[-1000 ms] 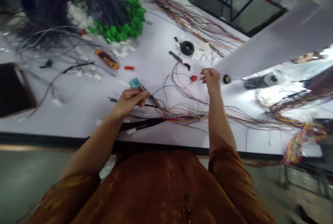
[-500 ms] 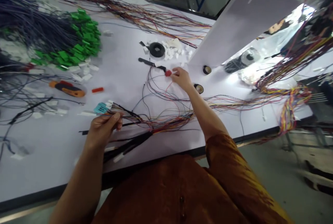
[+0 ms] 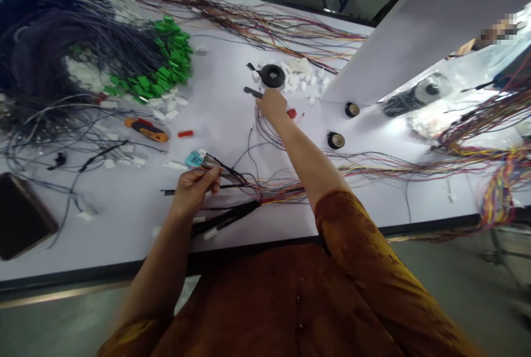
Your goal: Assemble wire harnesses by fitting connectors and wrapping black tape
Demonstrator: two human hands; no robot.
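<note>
My left hand (image 3: 194,188) is closed in a pinch on thin wires just behind a light-blue connector (image 3: 193,159). Beside that connector are small white connectors (image 3: 203,153) and dark taped wires. My right hand (image 3: 272,107) reaches across to the far side of the wire harness (image 3: 282,195), its fingers curled down over a black strip (image 3: 252,92). What these fingers grip is hidden under the hand. A red connector (image 3: 292,113) lies just right of my right hand. Behind it sits a black tape roll (image 3: 272,75).
Green connectors (image 3: 176,56) on dark wires are heaped at the left, near an orange cutter (image 3: 147,130) and a phone-like dark object (image 3: 22,216). Two small tape rolls (image 3: 336,140) stand right of my arm. A white upright panel (image 3: 398,31) rises behind.
My right hand has left the red connector and moved left onto the black strip. My left hand keeps its pinch on the wires. The view has shifted left.
</note>
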